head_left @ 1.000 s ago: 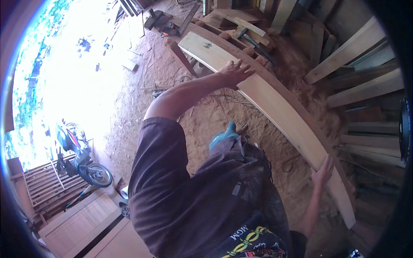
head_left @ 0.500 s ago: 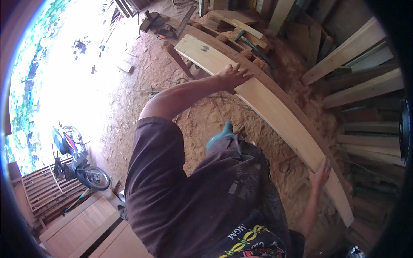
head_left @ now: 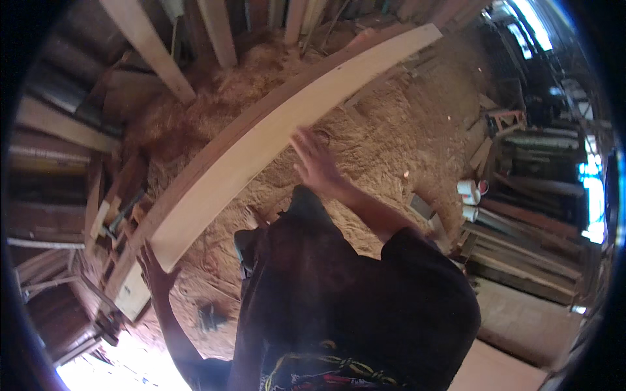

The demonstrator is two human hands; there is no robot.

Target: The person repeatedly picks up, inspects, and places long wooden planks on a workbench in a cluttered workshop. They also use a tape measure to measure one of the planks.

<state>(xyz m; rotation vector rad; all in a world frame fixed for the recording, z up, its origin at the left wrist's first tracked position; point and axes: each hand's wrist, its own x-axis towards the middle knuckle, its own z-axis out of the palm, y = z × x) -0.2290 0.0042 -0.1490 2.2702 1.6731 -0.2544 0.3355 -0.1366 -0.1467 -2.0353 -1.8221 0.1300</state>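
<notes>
A long pale wooden board [head_left: 261, 140] runs slantwise from the lower left to the upper right. It lies along a darker reddish-brown beam [head_left: 228, 127]. My left hand [head_left: 155, 275] rests on the board near its lower left end, fingers spread over the wood and thumb apart. At the middle of the board's near edge is my right hand [head_left: 317, 163], slightly blurred, its fingers apart and the tips at or just over the edge. Whether those fingertips touch the wood I cannot tell.
A hammer [head_left: 122, 216] lies among wood pieces beyond the board's left end. Upright planks [head_left: 147, 49] lean at the far side. Sawdust covers the floor [head_left: 385, 130]. To the right are a white bucket [head_left: 467, 189] and stacked timber [head_left: 521, 251].
My view has swung to the right, so the board now slants the other way. My right hand has come off the board's far end to its middle; my left hand is now close to the left end.
</notes>
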